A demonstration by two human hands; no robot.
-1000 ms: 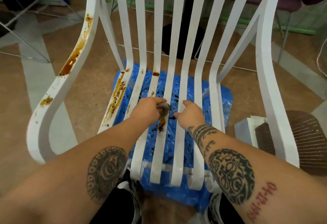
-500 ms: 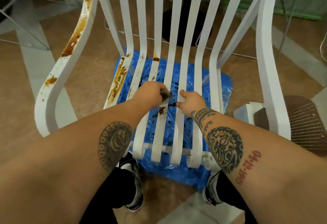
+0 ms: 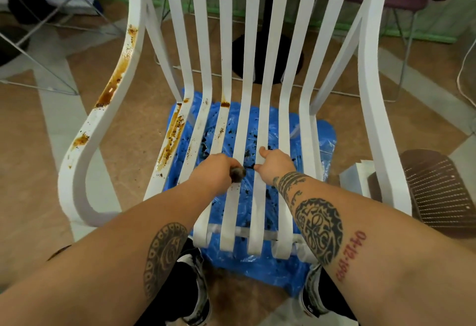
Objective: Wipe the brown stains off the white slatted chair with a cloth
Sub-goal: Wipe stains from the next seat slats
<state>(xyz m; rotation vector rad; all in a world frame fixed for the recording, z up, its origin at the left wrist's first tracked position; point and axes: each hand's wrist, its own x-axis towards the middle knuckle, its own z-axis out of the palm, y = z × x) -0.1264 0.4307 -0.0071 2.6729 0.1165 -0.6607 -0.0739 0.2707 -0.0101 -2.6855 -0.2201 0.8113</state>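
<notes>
The chair (image 3: 373, 93) stands over a blue sheet (image 3: 296, 130), which is probably there to catch what gets wiped off; dark crumbs already speckle it between the slats. The heaviest brown stains run down the left armrest (image 3: 113, 86) and along the outer slat (image 3: 173, 135), with a small patch where another slat bends at the seat back. All of them are well apart from both hands and not yet cleaned.

The left hand (image 3: 215, 171) is closed tight around the cloth (image 3: 237, 174). Only a dark, soiled wad pokes out past the knuckles, and it is pressed down on a centre slat (image 3: 231, 209), where a few faint specks remain just below it. Bunching the cloth this way likely concentrates pressure on the narrow strip.

The right hand (image 3: 275, 164) is just beside it. Its thumb and fingers appear to be wrapped round the neighbour slat (image 3: 259, 197), seemingly to steady the springy seat against the rubbing.
</notes>
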